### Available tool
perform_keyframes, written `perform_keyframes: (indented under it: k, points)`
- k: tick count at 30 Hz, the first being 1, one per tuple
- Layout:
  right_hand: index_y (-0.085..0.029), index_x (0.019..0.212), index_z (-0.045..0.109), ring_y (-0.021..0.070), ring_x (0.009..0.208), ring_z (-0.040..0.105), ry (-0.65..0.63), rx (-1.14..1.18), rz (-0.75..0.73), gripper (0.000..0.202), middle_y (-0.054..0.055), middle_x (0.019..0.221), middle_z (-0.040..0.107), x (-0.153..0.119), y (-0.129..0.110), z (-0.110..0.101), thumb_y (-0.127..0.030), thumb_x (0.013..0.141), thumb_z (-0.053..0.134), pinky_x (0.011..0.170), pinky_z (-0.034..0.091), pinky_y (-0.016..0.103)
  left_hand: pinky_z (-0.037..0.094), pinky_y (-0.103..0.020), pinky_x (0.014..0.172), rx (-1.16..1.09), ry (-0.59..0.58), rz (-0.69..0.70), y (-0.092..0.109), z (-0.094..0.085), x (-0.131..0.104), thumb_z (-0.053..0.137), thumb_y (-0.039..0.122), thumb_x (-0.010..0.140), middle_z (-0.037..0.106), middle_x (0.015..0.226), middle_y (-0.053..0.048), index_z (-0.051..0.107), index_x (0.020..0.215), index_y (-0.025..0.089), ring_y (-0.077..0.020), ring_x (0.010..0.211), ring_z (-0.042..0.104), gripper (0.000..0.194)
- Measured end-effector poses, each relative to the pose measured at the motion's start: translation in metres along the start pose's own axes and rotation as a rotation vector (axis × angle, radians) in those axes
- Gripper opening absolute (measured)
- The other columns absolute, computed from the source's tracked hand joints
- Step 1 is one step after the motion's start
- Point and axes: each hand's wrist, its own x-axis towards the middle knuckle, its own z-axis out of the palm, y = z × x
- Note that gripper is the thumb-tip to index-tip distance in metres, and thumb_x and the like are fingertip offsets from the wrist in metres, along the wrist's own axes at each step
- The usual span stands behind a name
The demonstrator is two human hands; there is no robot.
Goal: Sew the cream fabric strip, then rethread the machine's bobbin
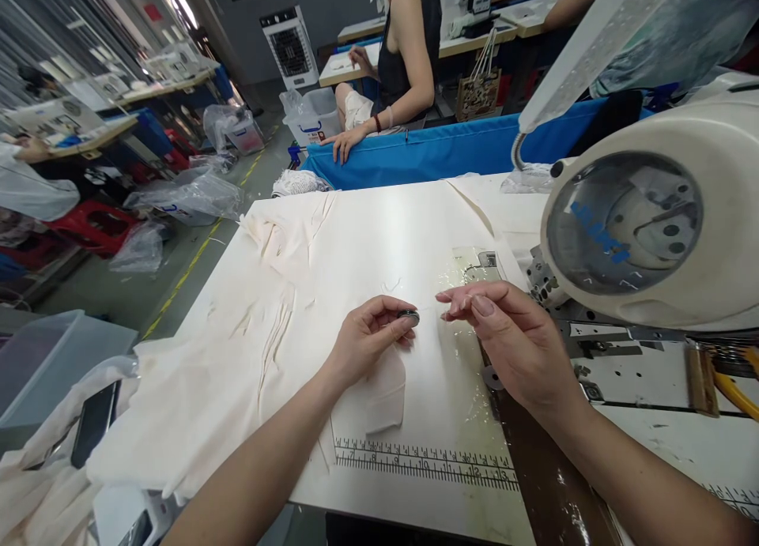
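Between the thumb and fingers of my left hand [379, 329] is a small round metal bobbin [409, 315], dark with a shiny rim. My right hand [510, 333] is held up just to its right, the thumb pressed against the fingers. A faint thread-like line seems to run between the two hands; whether my right fingers pinch it I cannot make out. A small cream fabric piece [387, 400] lies on the white table [379, 242] beneath my left hand. The sewing machine [628, 222] stands to the right of my right hand.
Cream fabric pieces [195, 380] cover the table's left side. A printed ruler strip [421, 461] runs along the front. A phone [95, 423] rests on cloth at the left. Beyond the blue cloth trough [439, 147] sits a co-worker [409, 56], one hand on its edge.
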Motion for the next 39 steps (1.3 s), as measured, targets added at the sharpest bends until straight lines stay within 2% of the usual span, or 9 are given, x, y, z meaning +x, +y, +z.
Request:
perform_keyframes:
  k: [3,5,8,12,14,18,21,25,39]
  points:
    - [-0.024,0.09,0.067,0.0183,0.087,0.066,-0.031,0.114,0.08,0.018,0.002,0.089,0.064,0.0,-0.001,0.0,-0.033,0.101,0.055,0.073,0.056,0.032,0.059,-0.028,0.062,-0.019,-0.037,-0.027,0.0,0.001,0.0,0.078,0.04,0.079,0.068,0.065,-0.002,0.066,0.094,0.013,-0.0144,0.06,0.067,0.033]
    - [-0.023,0.09,0.065,0.015,0.075,0.064,-0.064,0.094,0.049,0.018,0.001,0.085,0.062,0.0,-0.002,0.0,-0.028,0.101,0.053,0.067,0.054,0.029,0.06,-0.028,0.064,-0.034,-0.059,-0.04,-0.001,0.001,0.0,0.078,0.039,0.079,0.07,0.065,-0.002,0.066,0.095,0.013,-0.0152,0.061,0.069,0.032]
    - [-0.021,0.09,0.064,0.0139,0.073,0.06,-0.088,-0.18,-0.115,0.016,0.001,0.082,0.06,0.001,-0.003,0.001,-0.017,0.099,0.052,0.067,0.052,0.028,0.061,-0.028,0.069,-0.047,-0.068,-0.045,-0.003,0.001,-0.001,0.079,0.038,0.079,0.072,0.072,-0.005,0.067,0.096,0.012,-0.0168,0.069,0.072,0.033]
    - [-0.017,0.103,0.064,0.0195,0.094,0.061,-0.159,-0.612,-0.377,0.016,0.008,0.097,0.064,0.001,0.002,0.002,-0.009,0.096,0.052,0.081,0.051,0.033,0.061,-0.028,0.069,-0.047,-0.062,-0.036,-0.004,0.001,-0.001,0.08,0.037,0.079,0.072,0.07,-0.004,0.067,0.095,0.013,-0.0168,0.069,0.072,0.032]
    - [-0.013,0.107,0.063,0.0211,0.096,0.061,-0.205,-0.764,-0.479,0.018,0.012,0.101,0.064,0.0,0.004,0.003,-0.007,0.096,0.05,0.083,0.051,0.034,0.061,-0.027,0.068,-0.04,-0.055,-0.025,-0.003,0.001,-0.001,0.08,0.037,0.079,0.071,0.069,-0.003,0.068,0.095,0.013,-0.0161,0.068,0.072,0.031]
    - [-0.01,0.098,0.063,0.0222,0.085,0.059,-0.218,-0.99,-0.529,0.013,0.012,0.091,0.065,-0.002,0.006,0.004,-0.008,0.096,0.05,0.073,0.049,0.035,0.061,-0.024,0.068,-0.023,-0.053,-0.012,-0.005,0.0,-0.001,0.078,0.035,0.08,0.072,0.07,-0.003,0.068,0.096,0.013,-0.0141,0.068,0.072,0.029]
    - [-0.011,0.089,0.064,0.0202,0.076,0.057,-0.227,-1.017,-0.478,0.015,0.009,0.081,0.063,-0.003,0.006,0.003,-0.01,0.096,0.051,0.067,0.046,0.034,0.061,-0.023,0.069,-0.013,-0.059,-0.002,-0.007,0.0,-0.001,0.077,0.034,0.081,0.073,0.07,-0.003,0.068,0.096,0.014,-0.0133,0.068,0.072,0.027]
    - [-0.011,0.086,0.063,0.018,0.073,0.054,-0.219,-0.957,-0.424,0.017,0.007,0.076,0.06,-0.003,0.008,0.002,-0.01,0.097,0.05,0.064,0.043,0.031,0.06,-0.022,0.069,-0.007,-0.076,-0.003,-0.008,0.001,-0.002,0.077,0.033,0.082,0.073,0.07,-0.002,0.068,0.097,0.015,-0.0123,0.068,0.072,0.025]
    - [-0.016,0.084,0.058,0.0181,0.071,0.05,-0.167,-0.993,-0.472,0.018,0.006,0.075,0.058,-0.001,0.007,0.004,-0.012,0.098,0.047,0.064,0.04,0.032,0.06,-0.025,0.068,0.008,-0.059,-0.005,-0.005,0.005,-0.002,0.08,0.038,0.078,0.071,0.068,-0.003,0.069,0.094,0.014,-0.0143,0.066,0.071,0.031]
